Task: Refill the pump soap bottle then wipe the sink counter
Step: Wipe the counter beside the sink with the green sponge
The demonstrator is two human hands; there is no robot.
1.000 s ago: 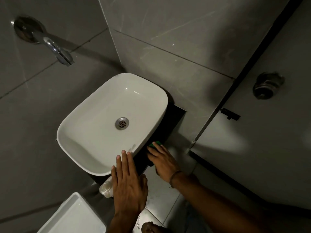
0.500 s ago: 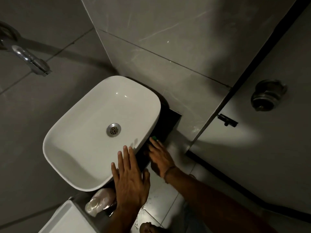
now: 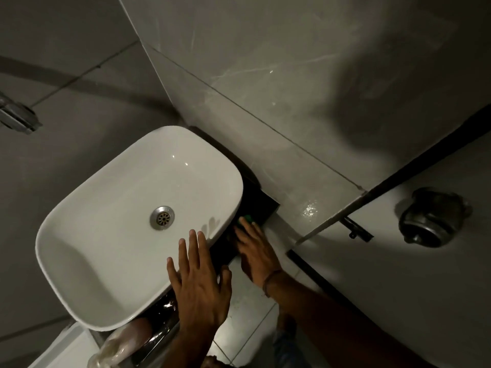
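A white vessel sink (image 3: 87,251) with a metal drain (image 3: 162,217) sits on a narrow black counter (image 3: 261,203). My left hand (image 3: 199,285) lies flat with fingers spread on the sink's near rim. My right hand (image 3: 256,252) presses a green sponge (image 3: 248,218) onto the black counter right of the sink; only the sponge's tip shows past my fingers. A pale, translucent soap bottle (image 3: 125,338) lies at the counter's near end, below the sink.
A chrome tap (image 3: 16,118) sticks out of the grey tiled wall at the left. A white cistern lid (image 3: 66,349) sits at the bottom left. A door (image 3: 398,274) with a round metal knob (image 3: 435,217) stands to the right, with pale floor tiles (image 3: 247,322) below.
My right hand with the sponge has slid along the counter towards the wall. The view has shifted, so the sink and tap sit further left and the soap bottle shows more.
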